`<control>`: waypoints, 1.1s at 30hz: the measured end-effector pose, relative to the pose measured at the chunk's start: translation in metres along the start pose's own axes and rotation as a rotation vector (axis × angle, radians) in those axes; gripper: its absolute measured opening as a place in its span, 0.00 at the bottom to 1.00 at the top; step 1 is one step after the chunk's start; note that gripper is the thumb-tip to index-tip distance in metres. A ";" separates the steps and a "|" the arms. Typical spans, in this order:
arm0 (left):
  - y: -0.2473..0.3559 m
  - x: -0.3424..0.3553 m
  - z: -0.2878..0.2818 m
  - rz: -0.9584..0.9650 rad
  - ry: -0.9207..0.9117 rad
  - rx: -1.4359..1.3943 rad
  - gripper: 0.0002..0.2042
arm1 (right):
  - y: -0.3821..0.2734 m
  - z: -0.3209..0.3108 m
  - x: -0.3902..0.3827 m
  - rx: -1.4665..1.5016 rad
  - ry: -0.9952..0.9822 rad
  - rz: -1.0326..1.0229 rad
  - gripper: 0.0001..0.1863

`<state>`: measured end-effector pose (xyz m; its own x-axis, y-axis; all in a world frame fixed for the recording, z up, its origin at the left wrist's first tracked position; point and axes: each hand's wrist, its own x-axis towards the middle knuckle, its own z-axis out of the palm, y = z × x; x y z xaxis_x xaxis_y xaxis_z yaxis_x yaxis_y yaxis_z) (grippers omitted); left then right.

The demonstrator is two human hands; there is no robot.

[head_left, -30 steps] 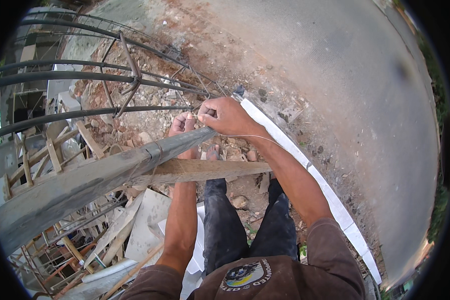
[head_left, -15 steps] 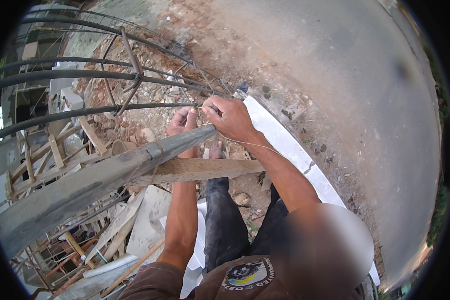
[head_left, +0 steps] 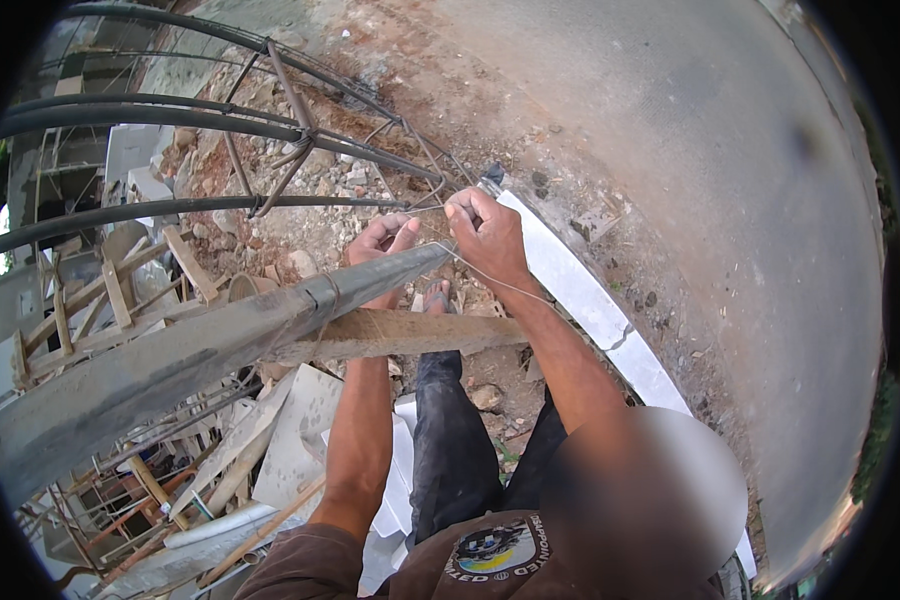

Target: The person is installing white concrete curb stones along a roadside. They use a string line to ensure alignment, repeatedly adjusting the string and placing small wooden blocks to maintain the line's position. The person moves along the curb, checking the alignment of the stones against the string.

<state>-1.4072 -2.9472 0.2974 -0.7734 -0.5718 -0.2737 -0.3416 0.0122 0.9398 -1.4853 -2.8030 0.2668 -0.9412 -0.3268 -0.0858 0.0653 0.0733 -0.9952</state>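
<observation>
- Right hand (head_left: 490,235): fingertips pinching the thin pale string (head_left: 427,209), which runs toward the left hand (head_left: 380,238) and crosses the far tip of the long grey squared beam (head_left: 210,345).
- Left hand: partly curled; grip cannot be confirmed.
- Hazard: slack tension could let the string slip off the tip.
- Outdoor surface: reddish rubble-strewn earth (head_left: 430,90); grey road (head_left: 710,200) at right.

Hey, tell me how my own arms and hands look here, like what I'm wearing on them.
Your left hand and right hand are ungloved. No watch or bracelet shows, though the left wrist is partly hidden. A short, plain brown sleeve covers the left upper arm; a blur hides the other sleeve.
</observation>
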 end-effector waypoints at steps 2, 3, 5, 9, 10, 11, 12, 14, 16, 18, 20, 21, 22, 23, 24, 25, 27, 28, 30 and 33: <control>-0.002 0.001 -0.003 -0.032 -0.033 -0.013 0.08 | 0.002 -0.003 -0.001 0.002 -0.024 0.018 0.08; -0.003 0.001 -0.003 -0.048 -0.050 -0.020 0.07 | 0.003 -0.004 -0.002 0.002 -0.036 0.027 0.08; -0.004 0.001 -0.002 -0.060 -0.034 -0.035 0.07 | 0.006 -0.003 -0.001 0.049 -0.058 0.049 0.09; -0.010 0.002 -0.001 -0.059 0.004 -0.069 0.07 | 0.002 -0.006 0.000 0.056 -0.086 0.073 0.09; -0.009 0.001 0.001 -0.053 0.011 -0.081 0.07 | 0.003 -0.005 0.001 0.058 -0.084 0.074 0.09; -0.009 0.001 0.004 -0.047 0.017 -0.093 0.07 | 0.005 -0.005 0.001 0.059 -0.082 0.074 0.09; -0.006 0.000 0.006 -0.042 0.026 -0.105 0.07 | 0.005 -0.004 0.001 0.061 -0.082 0.075 0.09; -0.004 -0.002 0.005 -0.052 -0.015 -0.093 0.07 | 0.005 -0.006 -0.001 0.047 -0.102 0.094 0.09; -0.001 -0.005 0.004 -0.068 -0.031 -0.067 0.07 | 0.005 -0.007 -0.004 0.043 -0.118 0.116 0.09; 0.001 -0.008 0.005 -0.091 -0.024 -0.028 0.08 | 0.007 -0.008 -0.007 0.049 -0.128 0.143 0.10; -0.008 -0.005 0.000 -0.094 -0.057 -0.074 0.08 | 0.011 -0.005 -0.006 0.080 -0.105 0.132 0.09; -0.006 -0.005 0.000 -0.097 -0.074 -0.096 0.08 | 0.010 -0.003 -0.006 0.097 -0.093 0.128 0.09; -0.005 -0.005 0.000 -0.094 -0.071 -0.099 0.08 | 0.009 -0.004 -0.004 0.101 -0.085 0.130 0.09; -0.004 -0.007 0.002 -0.092 -0.068 -0.103 0.08 | 0.008 -0.005 -0.003 0.105 -0.077 0.132 0.09; -0.001 -0.008 0.003 -0.089 -0.063 -0.107 0.08 | 0.006 -0.006 -0.002 0.109 -0.071 0.134 0.09; -0.001 -0.008 0.004 -0.105 -0.039 -0.098 0.07 | 0.006 -0.005 -0.002 0.108 -0.063 0.141 0.09; -0.004 -0.007 0.005 -0.136 0.009 -0.083 0.06 | 0.006 -0.005 -0.004 0.103 -0.047 0.155 0.08; -0.005 -0.006 0.007 -0.107 0.026 -0.095 0.06 | 0.005 -0.006 -0.005 0.113 -0.039 0.152 0.08; -0.008 -0.004 0.009 -0.052 0.058 -0.118 0.06 | 0.005 -0.006 -0.008 0.132 -0.022 0.149 0.08; -0.013 -0.001 0.004 -0.075 -0.006 -0.131 0.07 | 0.009 -0.002 -0.010 0.183 0.008 0.092 0.08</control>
<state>-1.4038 -2.9438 0.2851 -0.7518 -0.5619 -0.3452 -0.3263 -0.1378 0.9352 -1.4763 -2.7975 0.2590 -0.9309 -0.3195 -0.1772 0.2096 -0.0700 -0.9753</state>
